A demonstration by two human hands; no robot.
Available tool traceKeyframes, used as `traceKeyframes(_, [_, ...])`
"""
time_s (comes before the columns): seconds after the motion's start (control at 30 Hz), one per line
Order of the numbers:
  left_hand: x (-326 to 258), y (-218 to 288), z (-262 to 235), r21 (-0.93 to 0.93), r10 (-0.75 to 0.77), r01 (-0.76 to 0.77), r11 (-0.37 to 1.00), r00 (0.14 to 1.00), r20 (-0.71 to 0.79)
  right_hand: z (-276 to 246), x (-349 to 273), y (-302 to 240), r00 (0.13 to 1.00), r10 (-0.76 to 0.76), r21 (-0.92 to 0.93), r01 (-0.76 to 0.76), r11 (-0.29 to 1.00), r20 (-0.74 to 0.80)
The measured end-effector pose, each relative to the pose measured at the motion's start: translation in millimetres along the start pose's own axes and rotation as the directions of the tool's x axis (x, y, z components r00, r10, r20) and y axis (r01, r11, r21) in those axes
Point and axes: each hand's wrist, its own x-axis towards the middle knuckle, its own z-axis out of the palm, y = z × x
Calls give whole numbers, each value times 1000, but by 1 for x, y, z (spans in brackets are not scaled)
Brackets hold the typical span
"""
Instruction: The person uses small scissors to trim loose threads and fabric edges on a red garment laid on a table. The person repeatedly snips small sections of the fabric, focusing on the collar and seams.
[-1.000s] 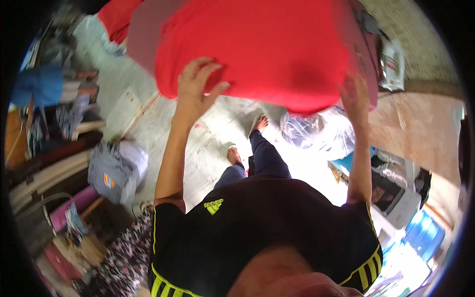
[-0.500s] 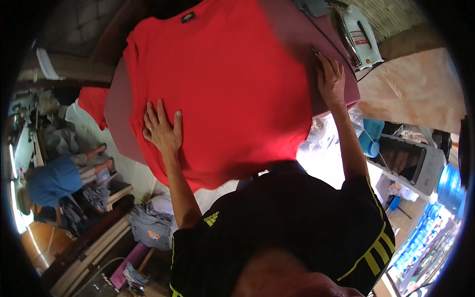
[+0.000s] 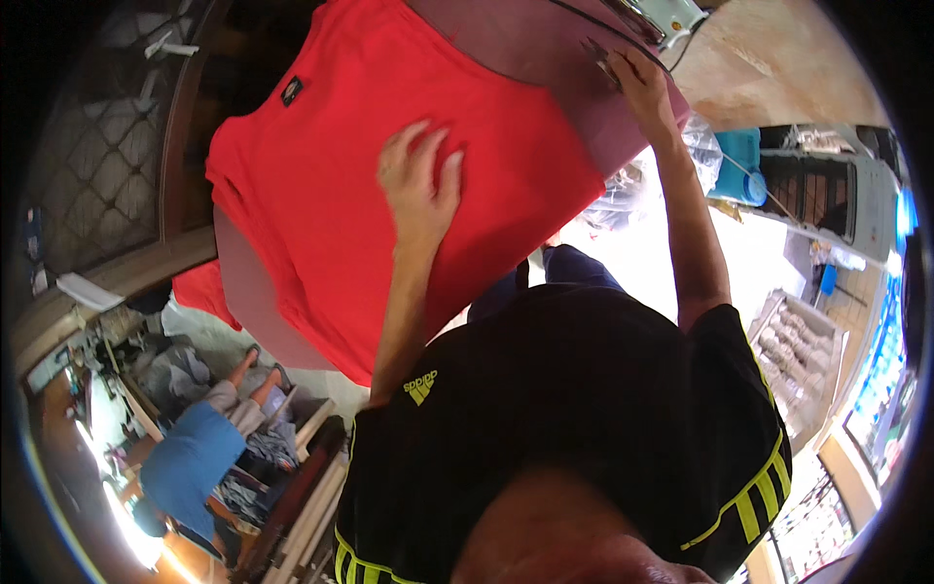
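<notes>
A red shirt with a small dark label at its neck lies spread over a maroon covered table. My left hand is over the middle of the shirt, fingers apart and slightly bent; whether its fingertips press the cloth I cannot tell. Past the shirt's right edge, my right hand is closed around small dark thread snips, their two points directed away from me. The snips are just above the bare maroon cover, beside a dark cord.
A white iron is cut off at the top edge. Blue container and clear plastic bags stand right of the table. Another person in a blue shirt bends over at the lower left. A lattice window is at the far left.
The view has swung, shifting the table and iron up. My left hand has left the shirt's left side for its middle, its fingers more bent. The snips now show more clearly in my right hand.
</notes>
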Motion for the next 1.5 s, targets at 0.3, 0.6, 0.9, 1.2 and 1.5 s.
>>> traceKeyframes(0.3, [83, 1, 72, -48, 282, -279, 959, 924, 257, 8, -159, -63, 785, 338, 452, -588, 671, 520])
traceKeyframes(0.6, [83, 9, 49, -175, 233, -188, 966, 928, 289, 25, -171, -69, 847, 230, 79, -303, 950, 479])
traceKeyframes(0.9, [58, 10, 4, -171, 123, -58, 984, 907, 403, 35, -179, -79, 841, 176, 24, -219, 975, 511])
traceKeyframes(1.2, [29, 2, 7, -32, 259, -261, 965, 918, 302, 40, -184, -89, 942, 298, 183, -324, 928, 156])
traceKeyframes(1.5, [26, 10, 29, -199, 275, -221, 955, 912, 304, 80, -181, -94, 997, 54, -79, -49, 996, 54])
